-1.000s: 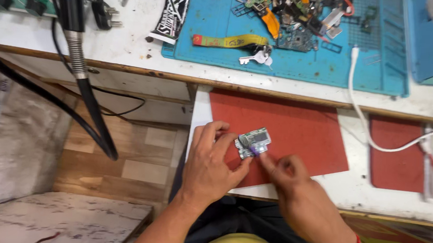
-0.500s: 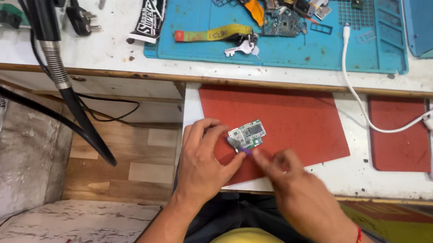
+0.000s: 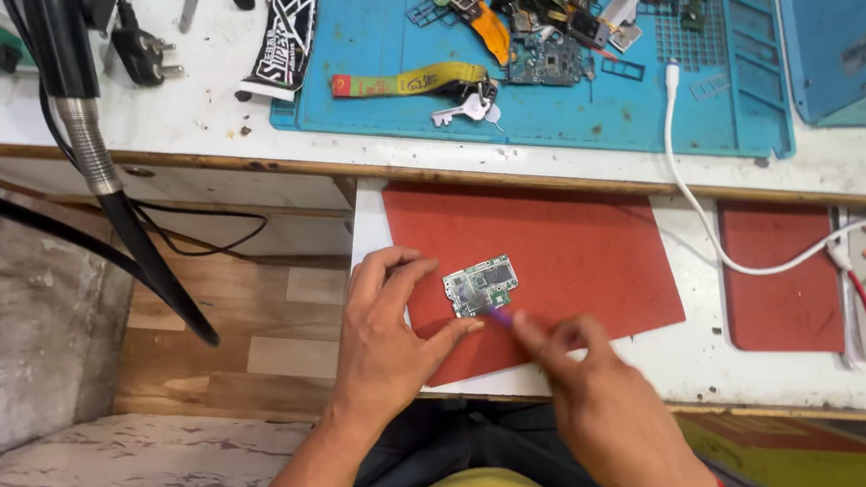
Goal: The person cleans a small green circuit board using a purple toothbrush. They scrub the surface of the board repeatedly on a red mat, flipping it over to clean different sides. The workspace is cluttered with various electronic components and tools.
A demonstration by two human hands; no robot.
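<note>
So there's a small green circuit board (image 3: pixel 481 285) sitting just left of the middle of the frame, lying flat on a red mat (image 3: pixel 573 252) near the mat's lower left corner. The board is roughly rectangular and its long axis runs on a slant, lower left up to upper right, so the higher end points toward the top right of the frame. The left hand (image 3: pixel 387 346) is down at the board's left side, fingers spread and curled loosely around it, index and middle reaching up by the left edge and the thumb coming in from underneath toward the bottom edge; can't really tell if the tips are actually touching the board or just the mat beside it. The right hand (image 3: pixel 593 404) comes in from the lower right with its fingers pinched shut on a thin purple tool (image 3: pixel 500 317), and the tip of that sits right at the board's lower right corner. That hand is a bit blurry. Further up the frame there's a blue mat (image 3: pixel 601 113) covered in phone parts, with a yellow strap and keys (image 3: pixel 418 80) on it, and a white cable (image 3: pixel 713 246) snakes down the right side across the bench.
</note>
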